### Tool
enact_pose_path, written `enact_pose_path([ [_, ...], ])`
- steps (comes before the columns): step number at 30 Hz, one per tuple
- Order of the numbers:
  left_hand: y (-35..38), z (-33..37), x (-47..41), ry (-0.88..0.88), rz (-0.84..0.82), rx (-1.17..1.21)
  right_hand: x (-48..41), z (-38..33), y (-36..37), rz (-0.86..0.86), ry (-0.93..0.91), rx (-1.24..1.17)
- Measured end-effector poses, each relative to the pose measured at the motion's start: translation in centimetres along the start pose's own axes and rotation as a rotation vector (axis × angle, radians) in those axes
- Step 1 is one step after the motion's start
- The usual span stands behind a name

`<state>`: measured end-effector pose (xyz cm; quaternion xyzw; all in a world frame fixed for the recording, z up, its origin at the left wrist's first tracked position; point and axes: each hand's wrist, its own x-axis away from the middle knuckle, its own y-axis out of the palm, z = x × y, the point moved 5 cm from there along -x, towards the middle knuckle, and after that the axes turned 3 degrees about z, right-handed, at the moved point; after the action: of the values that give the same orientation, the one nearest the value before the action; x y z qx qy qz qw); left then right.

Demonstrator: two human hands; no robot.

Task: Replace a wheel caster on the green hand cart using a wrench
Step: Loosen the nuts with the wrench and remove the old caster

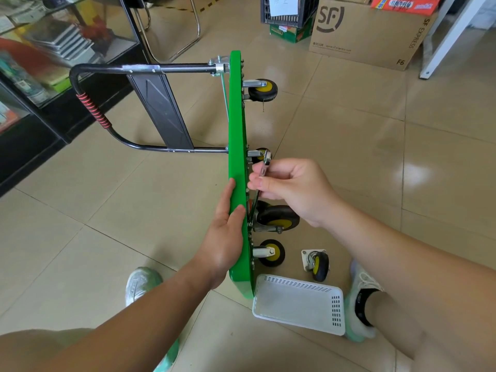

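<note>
The green hand cart (236,116) stands on its edge on the floor, wheels facing right and black handle (88,103) out to the left. My left hand (224,232) lies flat against the green deck with the thumb over its edge, fingers straight. My right hand (292,189) grips a silver wrench (264,167) held along the underside of the deck, its head near a small caster (261,154). Below my right hand sits a larger black-and-yellow caster (277,217) on the cart. A loose caster (318,263) lies on the floor to the right.
A white perforated basket (299,304) lies on the floor by the cart's near end, between my two shoes (141,284). An SF cardboard box (370,30) and a crate stand at the back right. A glass display cabinet (53,49) lines the left.
</note>
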<state>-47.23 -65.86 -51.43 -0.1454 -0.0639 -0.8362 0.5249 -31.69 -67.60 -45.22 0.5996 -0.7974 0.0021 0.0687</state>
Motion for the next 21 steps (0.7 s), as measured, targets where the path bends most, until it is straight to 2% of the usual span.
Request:
enact_pose_path([
  [4, 0.0, 0.0, 0.0, 0.002, -0.003, 0.001, -0.6, 0.0, 1.0, -0.05, 0.04, -0.009],
  [12, -0.2, -0.3, -0.2, 0.006, -0.037, 0.034, 5.1, 0.7, 1.6, -0.129, -0.107, 0.062],
  [17, -0.3, -0.2, 0.0, 0.002, -0.058, 0.029, 8.4, 2.2, 2.0, -0.131, -0.337, 0.265],
  [21, -0.3, -0.1, 0.1, -0.006, -0.041, 0.028, 8.2, 1.6, 1.6, -0.067, -0.301, 0.096],
])
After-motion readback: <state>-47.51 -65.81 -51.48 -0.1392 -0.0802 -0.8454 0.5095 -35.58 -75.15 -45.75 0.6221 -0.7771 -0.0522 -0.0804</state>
